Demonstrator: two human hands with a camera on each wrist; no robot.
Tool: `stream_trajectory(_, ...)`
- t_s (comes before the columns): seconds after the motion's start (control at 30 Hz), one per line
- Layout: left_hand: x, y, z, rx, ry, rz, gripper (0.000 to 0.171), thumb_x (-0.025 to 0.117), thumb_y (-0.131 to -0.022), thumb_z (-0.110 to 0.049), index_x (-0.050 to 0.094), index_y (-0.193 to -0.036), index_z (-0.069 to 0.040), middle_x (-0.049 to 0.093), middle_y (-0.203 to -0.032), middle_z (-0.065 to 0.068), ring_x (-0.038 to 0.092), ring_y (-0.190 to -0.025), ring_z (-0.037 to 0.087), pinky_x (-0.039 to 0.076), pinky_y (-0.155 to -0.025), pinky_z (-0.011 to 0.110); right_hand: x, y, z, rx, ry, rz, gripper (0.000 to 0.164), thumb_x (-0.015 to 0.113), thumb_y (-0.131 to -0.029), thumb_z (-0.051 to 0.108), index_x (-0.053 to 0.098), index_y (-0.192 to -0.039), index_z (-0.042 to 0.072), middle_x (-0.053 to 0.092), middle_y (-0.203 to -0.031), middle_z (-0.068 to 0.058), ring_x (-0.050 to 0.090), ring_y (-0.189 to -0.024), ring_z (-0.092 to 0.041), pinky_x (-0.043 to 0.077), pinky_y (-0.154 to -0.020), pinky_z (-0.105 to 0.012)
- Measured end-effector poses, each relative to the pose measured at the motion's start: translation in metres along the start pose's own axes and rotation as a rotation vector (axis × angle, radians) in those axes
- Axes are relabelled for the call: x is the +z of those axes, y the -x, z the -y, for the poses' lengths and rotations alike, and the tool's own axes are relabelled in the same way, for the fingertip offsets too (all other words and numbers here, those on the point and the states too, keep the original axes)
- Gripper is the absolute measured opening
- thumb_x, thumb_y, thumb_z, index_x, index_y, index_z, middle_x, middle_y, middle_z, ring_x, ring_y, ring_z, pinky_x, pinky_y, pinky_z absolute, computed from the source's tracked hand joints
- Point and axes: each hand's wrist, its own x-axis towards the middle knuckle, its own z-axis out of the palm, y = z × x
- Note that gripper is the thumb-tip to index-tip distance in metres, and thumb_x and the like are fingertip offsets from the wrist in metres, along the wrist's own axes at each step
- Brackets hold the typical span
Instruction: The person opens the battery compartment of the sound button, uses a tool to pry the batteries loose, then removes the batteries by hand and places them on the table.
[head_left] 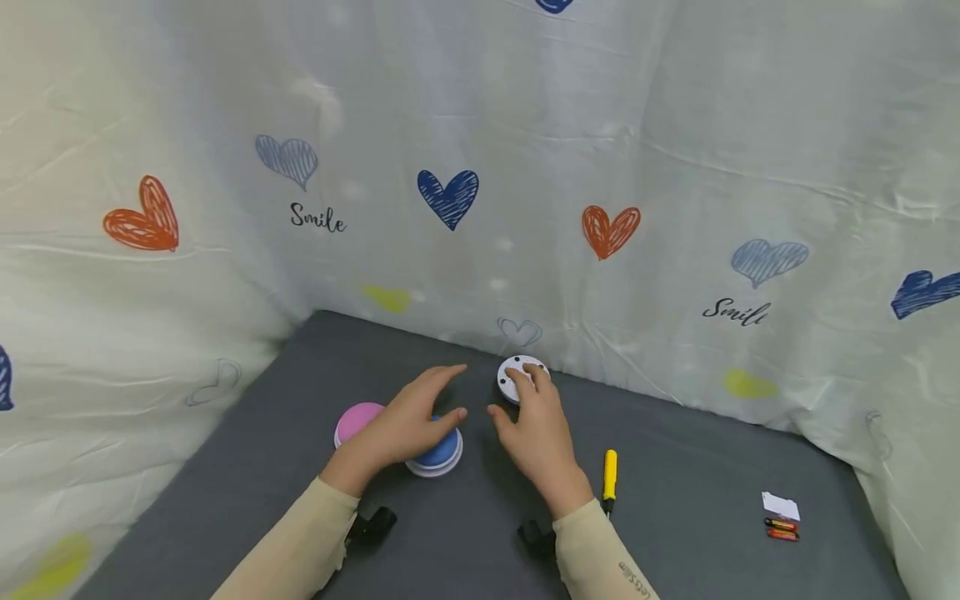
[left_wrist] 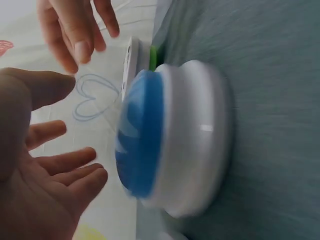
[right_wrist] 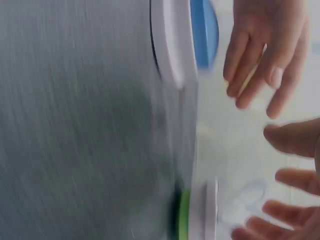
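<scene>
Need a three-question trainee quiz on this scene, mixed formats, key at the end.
1. True or false: the left hand and the right hand are both holding nothing.
2. What lies right beside the small batteries? A) yellow-handled tool B) white card C) blue-topped dome
3. Fill in: in the head view, the spotted white disc is partly covered by the ___ hand.

Key: 1. True. 2. B. 3. Right.
</scene>
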Motion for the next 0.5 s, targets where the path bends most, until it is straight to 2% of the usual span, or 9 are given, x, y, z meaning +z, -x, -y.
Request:
stream_trajectory(0.13,0.005,0.031,0.004,0.039,0.046,-0.065,0.066,0.076,-0.105,-0.019,0.048,-0.164,-0.007,0.047,-0.166,0.014,0.045,-0.154,0.036,0.042,-0.120,0.059,0.014,0.011,0.015,-0.056,-0.092,0.160,0.075,0.090,-0.093,0.019,0.055,-0.158,0.004,0.047,-0.161,-0.021,0.050,-0.147,-0.038,0.049,-0.114,-0.055)
stream_trajectory(0.27,0.015,0.051,0.010,0.048,0.038,-0.098,0.066,0.078,-0.101,-0.014,0.051,-0.160,-0.003,0.050,-0.162,0.017,0.052,-0.147,0.038,0.047,-0.115,0.059,0.031,0.016,0.024,-0.078,-0.123,0.308,0.085,0.092,-0.091,0.019,0.048,-0.162,0.003,0.046,-0.161,-0.020,0.050,-0.147,-0.036,0.048,-0.117,-0.051)
stream_trajectory(0.37,0.021,0.059,0.014,0.036,0.012,-0.101,0.065,0.077,-0.101,-0.011,0.051,-0.159,0.002,0.051,-0.159,0.020,0.056,-0.143,0.039,0.050,-0.112,0.059,0.043,0.016,0.026,-0.120,-0.091,0.350,0.086,0.092,-0.091,0.020,0.047,-0.162,-0.001,0.049,-0.160,-0.020,0.054,-0.144,-0.036,0.048,-0.117,-0.049)
stream_trajectory(0.5,0.026,0.066,0.018,0.021,-0.018,-0.101,0.065,0.078,-0.099,-0.010,0.052,-0.156,0.006,0.051,-0.158,0.021,0.056,-0.143,0.040,0.049,-0.113,0.058,0.052,0.015,0.025,-0.163,-0.059,0.363,0.083,0.091,-0.091,0.018,0.049,-0.160,-0.003,0.055,-0.157,-0.018,0.057,-0.143,-0.033,0.048,-0.117,-0.046)
